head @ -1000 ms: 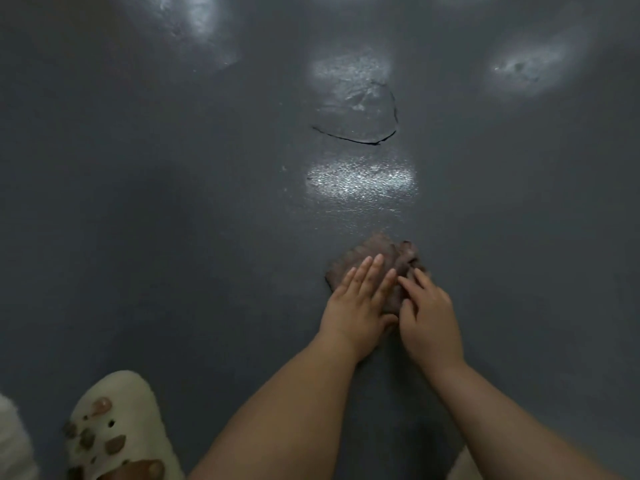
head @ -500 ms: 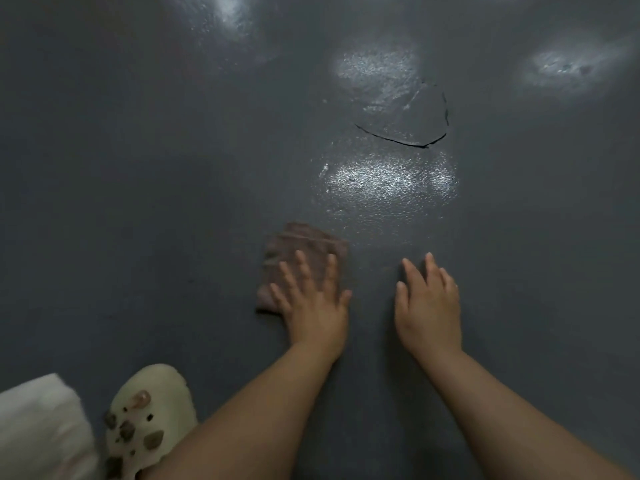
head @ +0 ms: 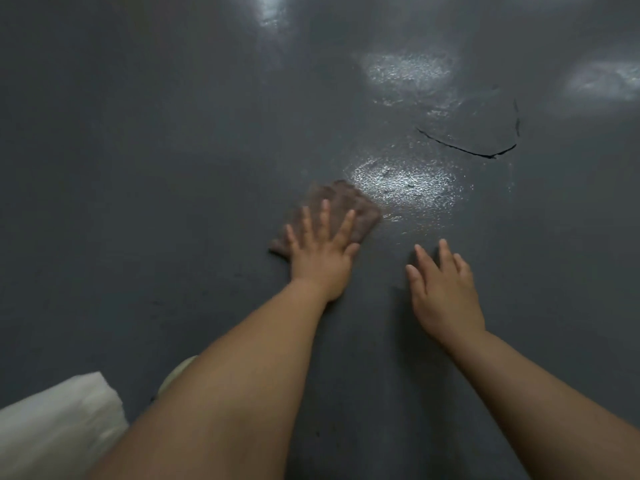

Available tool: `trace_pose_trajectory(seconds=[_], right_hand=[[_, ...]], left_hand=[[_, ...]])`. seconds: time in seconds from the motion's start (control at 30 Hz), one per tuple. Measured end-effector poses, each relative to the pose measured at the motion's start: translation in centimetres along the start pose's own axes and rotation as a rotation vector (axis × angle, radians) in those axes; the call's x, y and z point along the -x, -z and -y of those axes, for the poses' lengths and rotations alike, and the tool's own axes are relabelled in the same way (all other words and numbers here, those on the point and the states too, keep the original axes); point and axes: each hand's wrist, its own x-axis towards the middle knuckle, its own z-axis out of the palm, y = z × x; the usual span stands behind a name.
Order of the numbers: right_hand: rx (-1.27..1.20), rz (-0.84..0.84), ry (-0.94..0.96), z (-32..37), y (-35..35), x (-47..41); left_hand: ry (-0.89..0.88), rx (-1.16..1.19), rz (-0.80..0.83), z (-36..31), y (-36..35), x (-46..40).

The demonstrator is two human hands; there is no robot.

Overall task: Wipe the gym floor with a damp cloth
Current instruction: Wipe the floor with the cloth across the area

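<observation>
Now left hand [head: 320,261] presses flat on the soft brown cloth [head: 332,211].
Right hand [head: 445,289] rests spread on the floor [head: 138,168]; cloth seems limp, better pressed from its middle.

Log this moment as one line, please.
step: wiping | left hand: flat on cloth | right hand: flat on floor, off cloth | crack: unwiped ahead

Brown cloth [head: 341,206] lies flat on dark grey floor [head: 138,202].
</observation>
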Motion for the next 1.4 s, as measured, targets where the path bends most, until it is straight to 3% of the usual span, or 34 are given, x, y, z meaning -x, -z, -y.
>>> trace_pose_trajectory(seconds=[0.13, 0.23, 0.3, 0.4, 0.5, 0.6, 0.83, 0.97, 1.07, 1.17, 1.23, 1.3, 1.33, 1.4], right_hand=[[0.052, 0.047, -0.014, 1.3, -0.9, 0.2], [0.108, 0.022, 0.013, 2.3, -1.8, 0.7], [0.104, 0.011, 0.037, 2.9, -2.4, 0.9], [0.103, 0.022, 0.033, 3.2, -2.8, 1.0], [0.153, 0.014, 0.029, 3.3, -3.0, 0.7], [0.158, -0.021, 0.012, 3.9, -3.0, 0.4], [0.189, -0.021, 0.014, 3.6, -3.4, 0.8], [0.169, -0.033, 0.028, 3.4, -3.5, 0.8], [0.165, -0.026, 0.018, 3.6, -3.5, 0.7], [0.167, -0.004, 0.025, 3.6, -3.1, 0.7], [0.164, 0.009, 0.033, 3.7, -2.7, 0.8], [0.118, 0.011, 0.036, 3.9, -2.5, 1.2], [0.083, 0.017, 0.035, 4.1, -2.5, 1.6], [0.027, 0.021, 0.048, 4.2, -2.7, 2.3]], left_hand=[[0.397, 0.151, -0.029, 6.2, -1.4, 2.5], [0.597, 0.260, -0.072, 5.6, -2.9, 4.9], [0.544, 0.272, -0.077, 2.9, -3.4, 6.2], [0.265, 0.184, -0.104, 0.5, -4.0, 6.1], [0.049, 0.024, -0.101, 1.5, -2.4, 2.9], [-0.023, -0.006, -0.010, 3.2, 0.7, -0.9], [0.245, 0.148, 0.007, 8.5, 2.9, -4.7], [0.555, 0.289, -0.085, 13.3, 0.7, -1.6], [0.656, 0.274, -0.122, 12.5, -1.2, 1.4], [0.511, 0.190, -0.086, 7.1, -3.2, 5.1], [0.291, 0.118, -0.147, 2.8, -4.9, 8.6], [0.059, 0.068, -0.020, -0.3, -5.9, 11.7], [-0.025, 0.040, 0.057, -0.7, -6.0, 12.6], [-0.132, -0.001, 0.017, 0.5, -5.5, 12.7]])
